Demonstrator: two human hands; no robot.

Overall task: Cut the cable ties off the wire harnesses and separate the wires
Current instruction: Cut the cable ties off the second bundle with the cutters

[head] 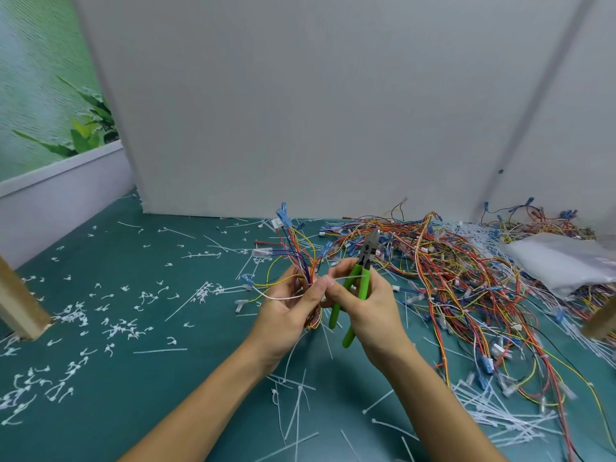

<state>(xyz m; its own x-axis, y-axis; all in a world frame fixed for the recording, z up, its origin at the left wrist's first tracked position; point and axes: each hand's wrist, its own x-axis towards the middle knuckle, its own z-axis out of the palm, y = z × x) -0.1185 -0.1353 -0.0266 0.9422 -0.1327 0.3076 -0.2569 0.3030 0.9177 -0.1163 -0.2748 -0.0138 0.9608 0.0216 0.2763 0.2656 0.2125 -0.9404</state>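
- Step in hand, as I judge it: pulling a tie (346, 277) free of the harness (301, 261) held at the middle of the view.
- The left hand (286, 311) is closed round the harness, wires fanning up toward 12 o'clock; its thumb presses at the tie's head.
- The right hand (368, 308) holds the cutters (358, 281) in its palm, blades pointing to 12 o'clock and clear of the wires, while thumb and forefinger pinch the tie, whose tail runs toward 3 o'clock.
- Whether the tie is already cut I cannot tell.
- Next move probably calls for drawing the tie out, dropping it, then spreading the wires apart, or bringing the blades back if it holds.
- Count: two hands, one pair of cutters, one harness in hand.
- One big heap (466, 278) of harnesses lies at 2 to 3 o'clock on the surface (186, 378), too tangled to count.
- Scraps (126, 331) litter 8 to 10 o'clock, long tails at 5 o'clock: too many to count.
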